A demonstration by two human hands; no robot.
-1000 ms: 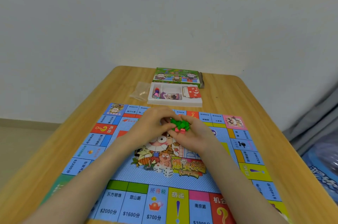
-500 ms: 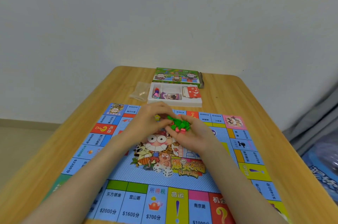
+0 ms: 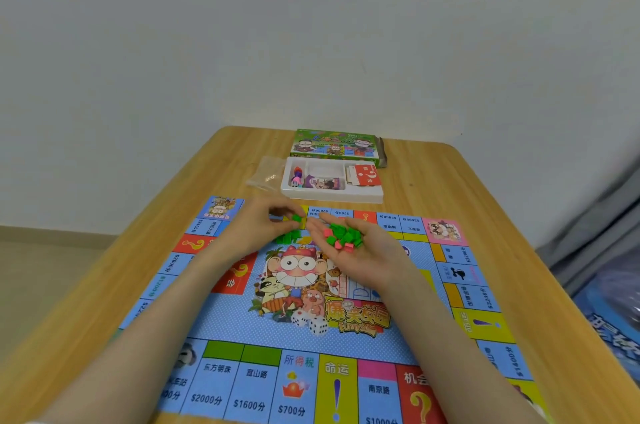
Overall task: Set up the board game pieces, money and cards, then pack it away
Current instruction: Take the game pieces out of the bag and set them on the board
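left hand (image 3: 255, 227) pinches one green house (image 3: 296, 217); right hand (image 3: 362, 259) cups a heap (image 3: 344, 237).

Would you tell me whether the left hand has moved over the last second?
Yes. Against the white tray, the left hand has drawn leftward, away from the right hand, pinching a green house.

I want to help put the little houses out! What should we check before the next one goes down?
1. The left hand pinches one green house: ok.
2. The right hand lies palm up, with the pile of houses resting in it: ok.
3. The board lies flat on the table: ok.
4. The set-down houses stand neatly: cannot tell, partly hidden.
5. The cards are out of the tray: not ok, still inside.
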